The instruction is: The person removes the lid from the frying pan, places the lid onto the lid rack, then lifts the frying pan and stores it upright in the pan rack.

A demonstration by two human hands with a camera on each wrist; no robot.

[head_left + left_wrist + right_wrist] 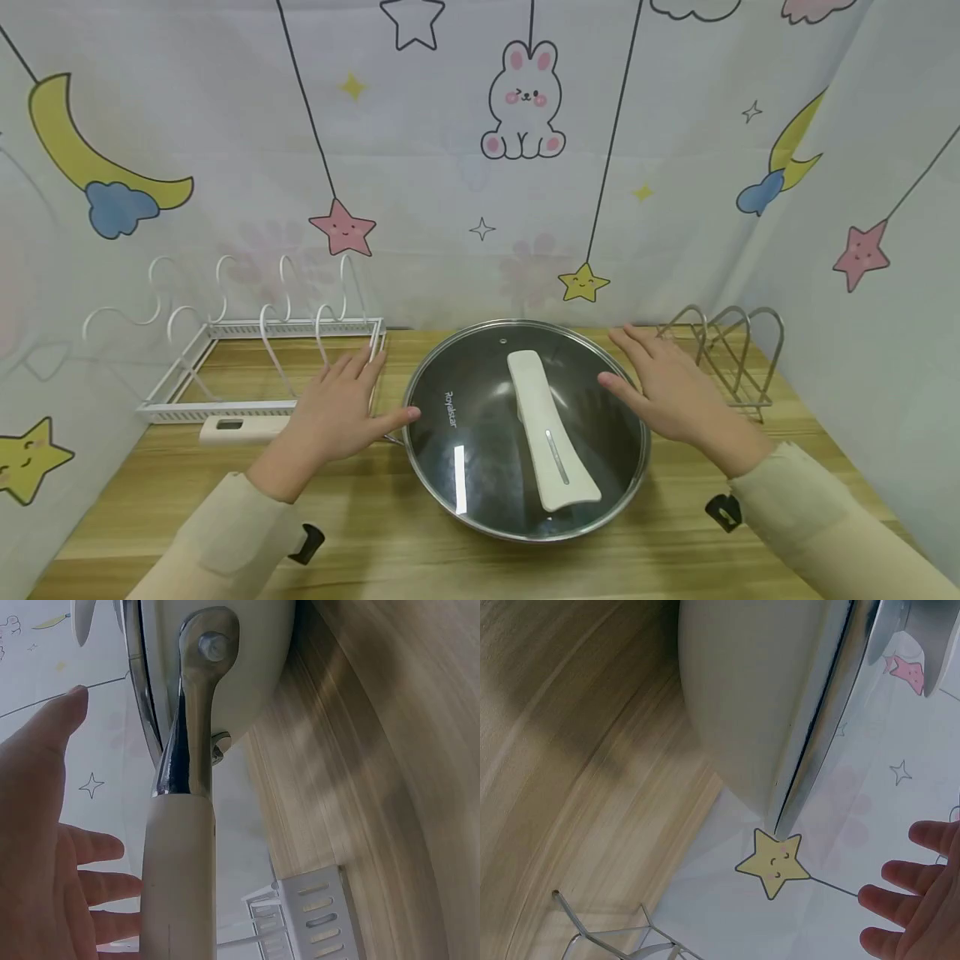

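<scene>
A cream pan (259, 667) stands on the wooden table, covered by a dark glass lid (480, 467) with a metal rim. A long cream grip (543, 417) runs across the lid. Reaching left from the pan is its cream handle (178, 870), joined by a metal bracket. My left hand (337, 408) is spread above that handle, thumb toward the lid's left edge. On the other side, my right hand (675, 387) hovers with fingers extended near the lid's right edge. Neither hand holds anything.
Behind the left hand sits a white rack (180, 408) with tall wire loops. A smaller wire rack (742, 404) stands at the back right. A patterned curtain (442, 183) encloses the back and sides of the table (375, 542).
</scene>
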